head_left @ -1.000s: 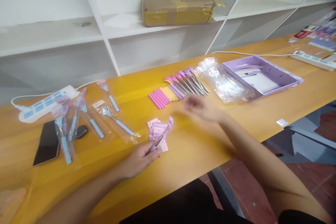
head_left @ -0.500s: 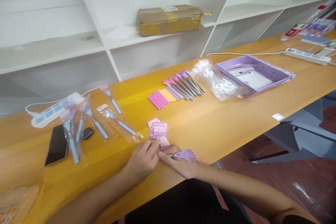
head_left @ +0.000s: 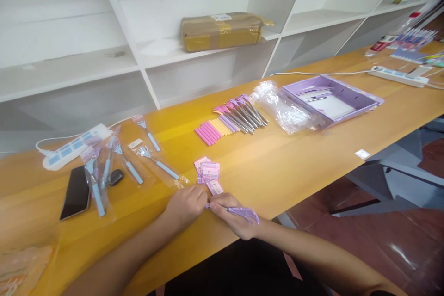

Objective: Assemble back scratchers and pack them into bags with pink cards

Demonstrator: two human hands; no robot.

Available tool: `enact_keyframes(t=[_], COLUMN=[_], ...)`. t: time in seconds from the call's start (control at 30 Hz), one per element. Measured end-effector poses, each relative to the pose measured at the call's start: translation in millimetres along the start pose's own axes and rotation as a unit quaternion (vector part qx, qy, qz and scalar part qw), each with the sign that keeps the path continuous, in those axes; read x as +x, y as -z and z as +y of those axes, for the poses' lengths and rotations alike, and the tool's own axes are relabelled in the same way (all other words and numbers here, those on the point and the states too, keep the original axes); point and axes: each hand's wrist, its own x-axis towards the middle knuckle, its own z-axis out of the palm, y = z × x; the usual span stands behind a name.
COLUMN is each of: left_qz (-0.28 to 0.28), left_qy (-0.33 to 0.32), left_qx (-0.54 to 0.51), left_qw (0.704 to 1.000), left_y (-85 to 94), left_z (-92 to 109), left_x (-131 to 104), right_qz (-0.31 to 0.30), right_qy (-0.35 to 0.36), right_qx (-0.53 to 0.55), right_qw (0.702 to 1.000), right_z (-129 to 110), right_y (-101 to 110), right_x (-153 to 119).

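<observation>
My right hand is closed round the metal rod of a back scratcher, whose purple claw-shaped head sticks out to the right over my wrist. My left hand forms a fist at the rod's other end. A bit of purple handle sleeve shows between the two hands; the rest is hidden in my left fingers. Just beyond the hands lies a small pile of pink printed cards. Farther back, pink, yellow and purple handle sleeves lie in a row beside several metal back scratchers with coloured heads.
Blue back scratchers in clear bags lie at left, near a phone, a black oval object and a power strip. Clear plastic bags and a purple box are at right. A taped parcel sits on the shelf.
The back scratcher's head has turned about its rod and now appears more edge-on. My hands have moved slightly apart, and purple shows between them. The camera view has shifted a little.
</observation>
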Motion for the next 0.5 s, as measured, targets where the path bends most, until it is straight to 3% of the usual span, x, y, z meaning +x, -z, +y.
enact_keyframes(t=[0.27, 0.5], left_qz=[-0.069, -0.076], left_qy=[0.008, -0.003], left_qx=[-0.036, -0.033], left_qw=[0.997, 0.997], left_y=[-0.8, 2.1], left_z=[-5.0, -1.2], left_x=[-3.1, -0.9], right_qz=[0.041, 0.041], right_qy=[-0.026, -0.047], right_qx=[0.012, 0.030], right_qw=[0.999, 0.998], right_z=[-8.5, -21.3], right_y=[-4.8, -2.7], right_x=[-8.3, -21.7])
